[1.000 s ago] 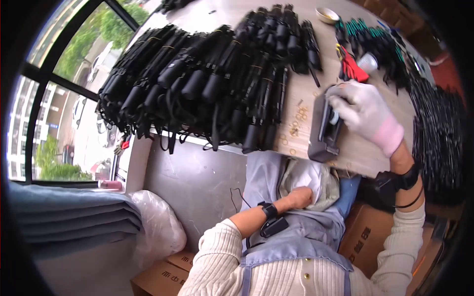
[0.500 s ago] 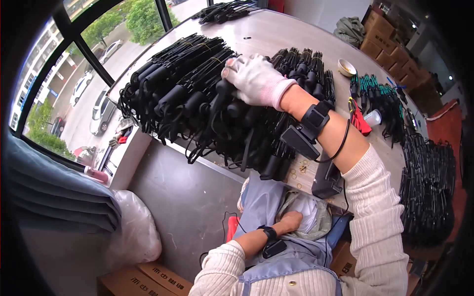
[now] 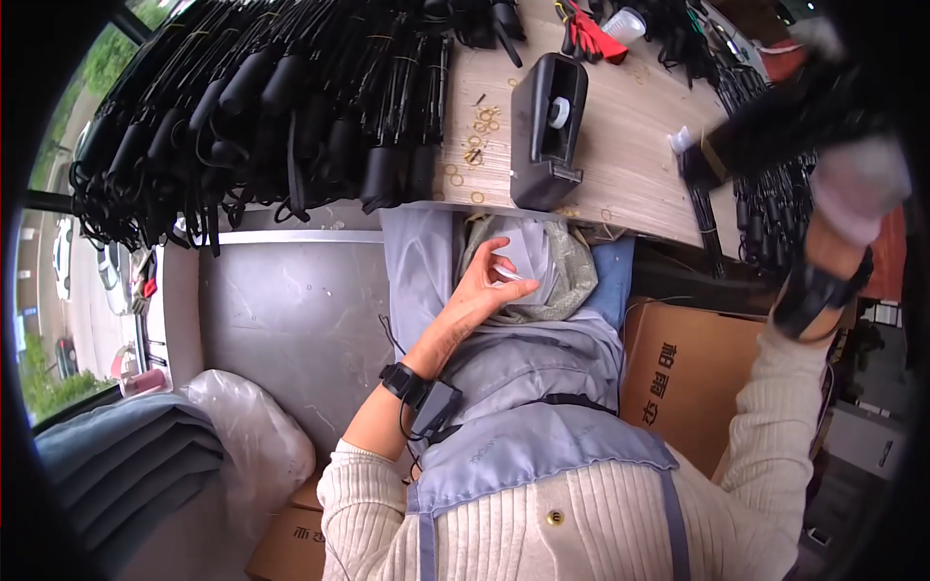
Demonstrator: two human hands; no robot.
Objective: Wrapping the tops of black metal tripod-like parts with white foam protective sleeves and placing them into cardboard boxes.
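Note:
My left hand (image 3: 489,289) is bare, its thumb and fingers pinching a small white slip (image 3: 508,274). Beneath it on my lap sits an open greyish-green bag (image 3: 578,281) with white papers (image 3: 528,250) inside. At the far right, my right hand (image 3: 857,189), in a white and pink glove, is blurred by motion. It appears closed on a dark bundle (image 3: 804,111) that looks like a folded black umbrella frame; the fingers are smeared. Below that bundle lie more black umbrella frames (image 3: 770,208). A large row of black umbrella frames with handles and wrist loops (image 3: 262,87) covers the table's left side.
A black tape dispenser (image 3: 539,136) stands on the wooden tabletop (image 3: 620,126) beside scattered yellow rubber bands (image 3: 475,145). Red-handled pliers (image 3: 593,37) and a clear plastic cup (image 3: 625,24) lie behind. Cardboard boxes (image 3: 693,368) and a clear plastic bag (image 3: 254,436) flank me.
My view has swung down and right. My right hand has left the umbrella frame pile for the far right, with a dark bundle. My left hand has risen from the bag with a white slip.

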